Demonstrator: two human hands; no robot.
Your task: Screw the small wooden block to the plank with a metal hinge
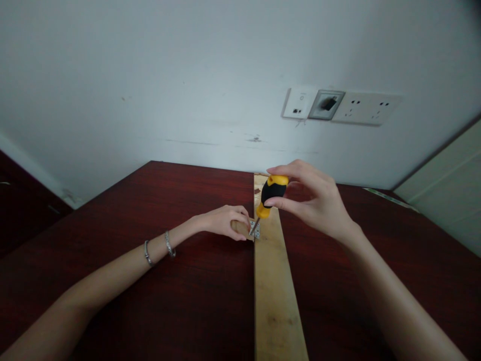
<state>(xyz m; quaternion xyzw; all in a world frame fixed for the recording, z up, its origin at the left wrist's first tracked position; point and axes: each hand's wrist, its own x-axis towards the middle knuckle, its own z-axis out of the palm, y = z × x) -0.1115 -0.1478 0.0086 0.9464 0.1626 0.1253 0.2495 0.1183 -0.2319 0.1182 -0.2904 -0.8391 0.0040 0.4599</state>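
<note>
1. Screwdriver [273,191], gripped by the right hand [313,196] with curled fingers, is tilted at the metal plate [257,230] on the board [277,286]; by tilt, slipping could be caused.
2. Wood block [239,228], pinched by the left hand [225,220], could be shifted by uneven pressure.

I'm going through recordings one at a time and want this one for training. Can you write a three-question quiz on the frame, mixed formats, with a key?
1. True or false: the right hand holds the screwdriver by its yellow and black handle.

2. Where is the screwdriver's tip?
A) At the wall sockets
B) At the metal plate with holes
C) Where the dark red surface meets the wall

3. Fill in the blank: the left hand holds a small wooden piece, and on that same arm are two silver-coloured ____.

Key:
1. True
2. B
3. bracelets
</note>
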